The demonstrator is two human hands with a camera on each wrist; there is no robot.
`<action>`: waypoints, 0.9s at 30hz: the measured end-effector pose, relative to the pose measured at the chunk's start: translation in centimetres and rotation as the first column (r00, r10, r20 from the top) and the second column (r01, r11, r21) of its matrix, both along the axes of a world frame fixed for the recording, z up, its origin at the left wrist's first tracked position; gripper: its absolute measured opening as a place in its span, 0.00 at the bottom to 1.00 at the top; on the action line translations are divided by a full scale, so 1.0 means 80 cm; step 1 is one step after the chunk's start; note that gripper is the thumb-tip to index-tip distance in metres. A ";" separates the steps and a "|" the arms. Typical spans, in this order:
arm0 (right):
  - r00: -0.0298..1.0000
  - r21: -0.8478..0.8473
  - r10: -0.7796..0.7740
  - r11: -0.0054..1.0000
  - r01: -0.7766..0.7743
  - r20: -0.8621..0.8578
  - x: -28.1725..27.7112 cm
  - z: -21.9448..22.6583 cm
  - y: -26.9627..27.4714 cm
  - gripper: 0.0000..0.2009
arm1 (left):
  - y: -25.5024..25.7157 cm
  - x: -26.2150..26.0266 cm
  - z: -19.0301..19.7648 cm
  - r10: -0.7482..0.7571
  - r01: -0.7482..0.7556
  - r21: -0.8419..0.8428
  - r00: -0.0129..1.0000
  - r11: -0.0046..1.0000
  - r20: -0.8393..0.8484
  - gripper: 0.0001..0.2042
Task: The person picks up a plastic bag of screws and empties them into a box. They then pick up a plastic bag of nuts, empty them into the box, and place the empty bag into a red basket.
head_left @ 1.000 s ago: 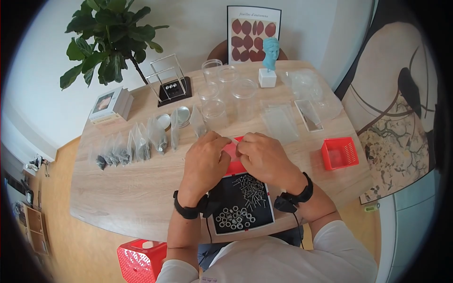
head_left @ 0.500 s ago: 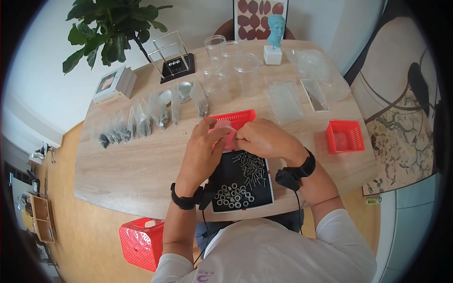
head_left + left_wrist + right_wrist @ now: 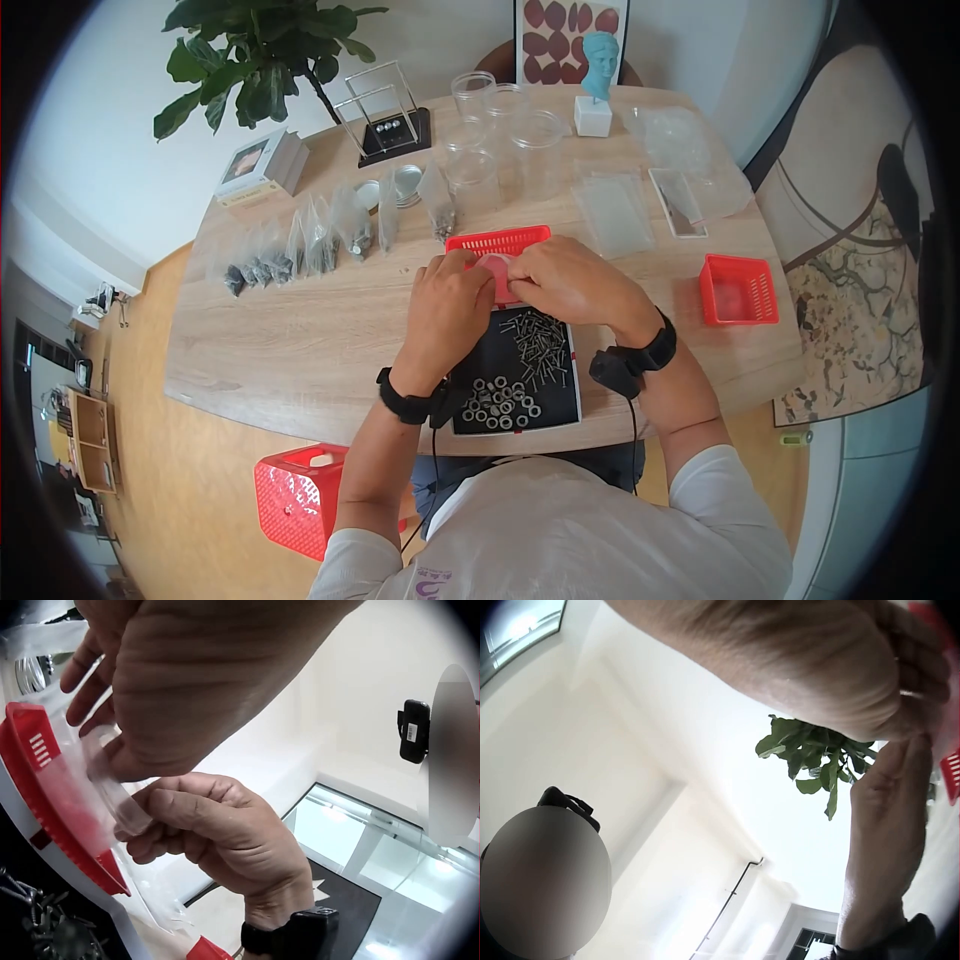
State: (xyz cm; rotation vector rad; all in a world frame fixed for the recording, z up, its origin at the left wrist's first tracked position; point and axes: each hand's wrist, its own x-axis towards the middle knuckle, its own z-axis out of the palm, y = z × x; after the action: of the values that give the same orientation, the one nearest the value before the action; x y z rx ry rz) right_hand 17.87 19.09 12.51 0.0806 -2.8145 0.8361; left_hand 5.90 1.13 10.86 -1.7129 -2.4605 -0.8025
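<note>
Both hands hold a clear plastic bag (image 3: 71,791) over a red basket (image 3: 512,239) behind the tray. My left hand (image 3: 446,308) grips the bag's left side near its top edge. With thumb and fingers, my right hand (image 3: 232,832) pinches the opposite edge. Between them the bag's mouth shows as a pale curved rim in the left wrist view. The basket's red shows through the film. Just in front of the hands lies a black tray (image 3: 482,358) with many screws (image 3: 540,345) at its right and metal nuts (image 3: 500,402) at its near side.
Filled clear bags (image 3: 325,240) stand in a row at the left. Clear jars (image 3: 540,150) and flat empty bags (image 3: 612,212) lie farther back. A second red basket (image 3: 738,290) sits at the right. A bust (image 3: 598,75), a Newton's cradle (image 3: 395,135) and books (image 3: 262,170) are at the back.
The head view has shifted, so the table sits higher in it. The bag's top edge has spread into a rounded opening between the hands, which stay over the basket.
</note>
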 end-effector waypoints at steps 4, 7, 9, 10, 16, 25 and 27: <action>1.000 -0.025 0.009 1.000 -0.008 0.015 0.000 -0.003 0.001 0.10 | -0.009 0.001 -0.003 -0.058 0.048 0.093 0.993 0.994 0.099 0.07; 0.996 -0.026 0.015 1.000 -0.013 0.093 0.005 0.011 0.001 0.10 | -0.021 0.012 0.007 -0.028 0.017 0.232 0.999 0.973 0.041 0.08; 0.993 -0.032 0.004 0.999 0.000 0.119 0.011 0.024 0.004 0.10 | -0.035 0.026 0.016 0.022 -0.028 0.288 0.999 0.957 0.025 0.08; 0.992 -0.023 -0.014 1.000 0.017 0.127 0.018 0.028 0.003 0.10 | -0.043 0.030 0.023 0.042 -0.068 0.283 0.994 0.957 0.100 0.09; 0.999 -0.018 0.017 1.000 -0.017 -0.039 0.038 0.040 -0.021 0.11 | -0.086 0.034 -0.017 -0.181 0.182 -0.025 0.982 0.983 0.054 0.12; 0.990 0.052 0.118 0.991 -0.122 0.075 0.012 -0.006 -0.046 0.08 | -0.090 0.052 -0.059 -0.245 0.225 -0.243 0.968 0.944 -0.054 0.11; 0.985 0.094 0.131 0.985 -0.142 0.110 0.003 -0.020 -0.053 0.07 | -0.090 0.051 -0.058 -0.251 0.226 -0.264 0.966 0.938 -0.063 0.10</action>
State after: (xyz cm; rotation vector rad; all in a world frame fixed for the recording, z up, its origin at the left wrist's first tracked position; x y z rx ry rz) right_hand 18.10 14.87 10.90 0.2555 -2.9767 0.7450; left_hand 10.01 -6.06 6.21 -2.1143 -2.4093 -0.4148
